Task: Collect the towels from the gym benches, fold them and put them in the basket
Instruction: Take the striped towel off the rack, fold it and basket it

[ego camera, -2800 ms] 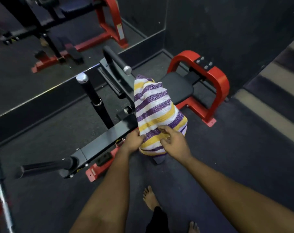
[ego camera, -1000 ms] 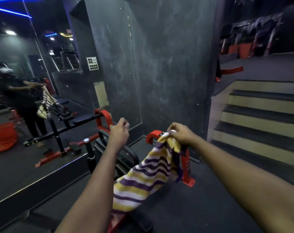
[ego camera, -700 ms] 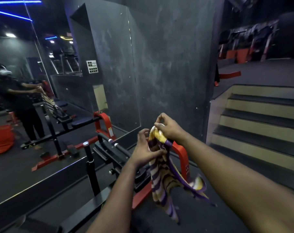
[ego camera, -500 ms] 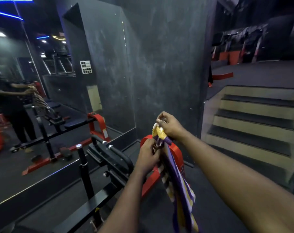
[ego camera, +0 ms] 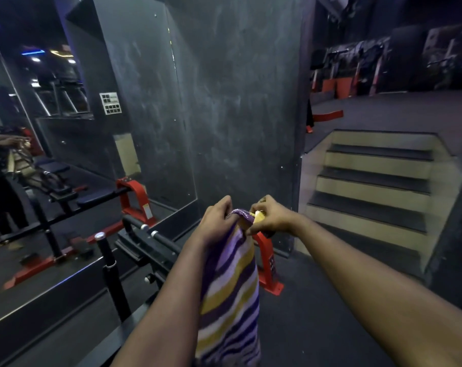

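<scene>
Striped towel (ego camera: 230,295), gathered into a rope half a second ago, is now spread flat below fingers pinched on its top edge by left hand (ego camera: 216,221) and right hand (ego camera: 271,219); folding judged underway.

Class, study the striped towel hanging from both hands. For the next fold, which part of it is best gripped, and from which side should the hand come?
Probably the free bottom hem. The striped towel hangs straight down as a narrow strip, its top edge pinched between the left hand and the right hand. One hand keeps the top; the other reaches down from its own side and lifts the hem, which lies out of view.
</scene>
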`<action>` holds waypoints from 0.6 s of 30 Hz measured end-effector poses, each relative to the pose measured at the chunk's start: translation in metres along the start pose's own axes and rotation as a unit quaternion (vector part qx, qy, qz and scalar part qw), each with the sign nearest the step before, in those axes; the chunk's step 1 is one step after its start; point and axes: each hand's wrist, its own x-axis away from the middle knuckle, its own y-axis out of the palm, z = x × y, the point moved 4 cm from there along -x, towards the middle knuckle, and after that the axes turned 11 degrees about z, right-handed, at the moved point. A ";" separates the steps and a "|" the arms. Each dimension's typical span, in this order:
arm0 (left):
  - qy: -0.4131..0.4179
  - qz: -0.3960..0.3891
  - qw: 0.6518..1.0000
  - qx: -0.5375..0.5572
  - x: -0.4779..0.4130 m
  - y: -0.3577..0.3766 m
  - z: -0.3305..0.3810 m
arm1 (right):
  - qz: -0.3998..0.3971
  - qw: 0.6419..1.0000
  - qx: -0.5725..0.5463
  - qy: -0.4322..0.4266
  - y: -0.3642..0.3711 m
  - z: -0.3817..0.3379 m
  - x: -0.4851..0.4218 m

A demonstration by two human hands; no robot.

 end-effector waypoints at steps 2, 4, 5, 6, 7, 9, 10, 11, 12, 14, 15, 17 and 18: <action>-0.014 -0.010 1.000 0.016 -0.002 -0.002 -0.004 | 0.053 0.998 -0.010 -0.021 0.002 -0.001 -0.007; -0.028 -0.014 0.999 0.024 -0.002 -0.007 -0.012 | 0.046 0.997 -0.059 -0.023 0.003 -0.007 -0.013; -0.033 -0.017 0.999 0.022 -0.001 -0.011 -0.018 | 0.014 0.996 -0.082 -0.021 0.005 -0.010 -0.015; -0.037 -0.024 0.999 0.017 -0.001 -0.014 -0.023 | -0.019 0.995 -0.094 -0.026 0.006 -0.013 -0.017; -0.040 -0.036 0.998 0.010 0.001 -0.018 -0.028 | -0.045 0.993 -0.100 -0.039 0.007 -0.017 -0.018; -0.048 -0.048 0.998 -0.020 0.004 -0.025 -0.037 | -0.055 0.990 -0.105 -0.069 0.008 -0.025 -0.024; -0.050 -0.047 0.997 -0.040 0.005 -0.028 -0.039 | -0.048 0.990 -0.100 -0.084 0.007 -0.027 -0.029; -0.053 -0.042 0.996 -0.059 0.006 -0.033 -0.042 | -0.047 0.990 -0.087 -0.096 0.007 -0.028 -0.035; -0.056 -0.035 0.995 -0.072 0.008 -0.037 -0.046 | -0.057 0.991 -0.067 -0.100 0.008 -0.028 -0.040; -0.055 -0.020 0.995 -0.077 0.010 -0.045 -0.050 | -0.109 0.990 -0.025 -0.091 0.014 -0.029 -0.044; -0.052 -0.012 0.996 -0.075 0.011 -0.048 -0.052 | -0.131 0.988 -0.007 -0.083 0.019 -0.030 -0.044; -0.046 0.009 0.997 -0.058 0.011 -0.053 -0.051 | -0.139 0.988 0.006 -0.068 0.031 -0.031 -0.042; -0.044 0.019 0.998 -0.043 0.011 -0.054 -0.050 | -0.126 0.990 0.001 -0.065 0.037 -0.032 -0.042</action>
